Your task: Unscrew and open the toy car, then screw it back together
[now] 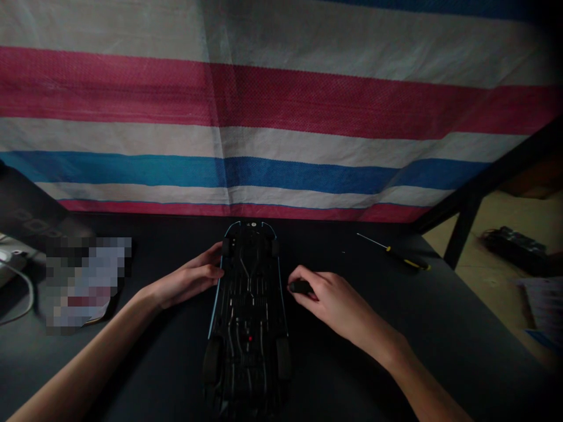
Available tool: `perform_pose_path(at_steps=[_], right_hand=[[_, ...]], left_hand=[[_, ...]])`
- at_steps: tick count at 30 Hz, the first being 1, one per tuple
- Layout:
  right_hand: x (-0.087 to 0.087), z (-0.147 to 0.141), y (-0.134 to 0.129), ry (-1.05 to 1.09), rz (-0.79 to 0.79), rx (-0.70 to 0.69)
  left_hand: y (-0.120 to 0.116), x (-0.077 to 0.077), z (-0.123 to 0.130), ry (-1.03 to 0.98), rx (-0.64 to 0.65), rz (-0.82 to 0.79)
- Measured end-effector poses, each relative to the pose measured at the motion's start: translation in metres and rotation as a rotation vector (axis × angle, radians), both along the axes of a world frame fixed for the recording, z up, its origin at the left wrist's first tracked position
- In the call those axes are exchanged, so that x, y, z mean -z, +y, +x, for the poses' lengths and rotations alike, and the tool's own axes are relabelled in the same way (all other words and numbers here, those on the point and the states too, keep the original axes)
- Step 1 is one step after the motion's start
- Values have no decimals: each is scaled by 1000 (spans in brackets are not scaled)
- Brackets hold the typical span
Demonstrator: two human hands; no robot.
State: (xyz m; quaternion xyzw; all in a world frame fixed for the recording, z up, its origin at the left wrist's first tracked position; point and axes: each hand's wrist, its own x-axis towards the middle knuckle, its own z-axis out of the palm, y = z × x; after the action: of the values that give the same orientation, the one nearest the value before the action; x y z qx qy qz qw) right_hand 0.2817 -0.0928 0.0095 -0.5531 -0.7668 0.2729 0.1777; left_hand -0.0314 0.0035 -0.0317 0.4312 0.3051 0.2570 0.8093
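Note:
A toy car (250,293) lies upside down on the dark table, its black underside and wheels facing up and blue body edges showing along its sides. My left hand (193,278) holds the car's left side, thumb at the edge and the other fingers partly hidden beside it. To the right of the car, my right hand (332,299) is closed around a short black handle-like piece (301,286). Most of that piece is hidden in the fingers, so its kind cannot be made out. A small red spot shows on the underside near the rear.
A screwdriver (398,255) with a black and yellow handle lies at the right of the table (373,375). Striped sheeting (308,105) hangs behind. At left are a dark bottle-like object (35,205), a blurred-out item (90,287) and a white cable (30,293).

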Motion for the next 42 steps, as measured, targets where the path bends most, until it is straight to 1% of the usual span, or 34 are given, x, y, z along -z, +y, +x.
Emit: perform_pose_path(at_steps=[4, 7, 11, 17, 24, 33, 37, 42], right_hand=[[-9, -5, 0, 274, -18, 5], [-9, -13, -2, 345, -23, 7], [-5, -19, -4, 354, 5, 29], [-3, -19, -5, 340, 15, 17], [-5, -21, -4, 367, -10, 16], [-6, -26, -2, 379, -41, 27], [-4, -26, -2, 402, -72, 28], [-2, -28, -2, 458, -116, 29]], left_hand=[[-1, -3, 2, -41, 35, 26], [-1, -4, 3, -66, 40, 26], [-1, -3, 3, -75, 53, 31], [-1, -3, 4, -63, 37, 41], [0, -1, 2, -37, 24, 7], [1, 3, 0, -35, 14, 33], [0, 0, 3, -65, 49, 64], [-2, -5, 5, -43, 32, 35]])
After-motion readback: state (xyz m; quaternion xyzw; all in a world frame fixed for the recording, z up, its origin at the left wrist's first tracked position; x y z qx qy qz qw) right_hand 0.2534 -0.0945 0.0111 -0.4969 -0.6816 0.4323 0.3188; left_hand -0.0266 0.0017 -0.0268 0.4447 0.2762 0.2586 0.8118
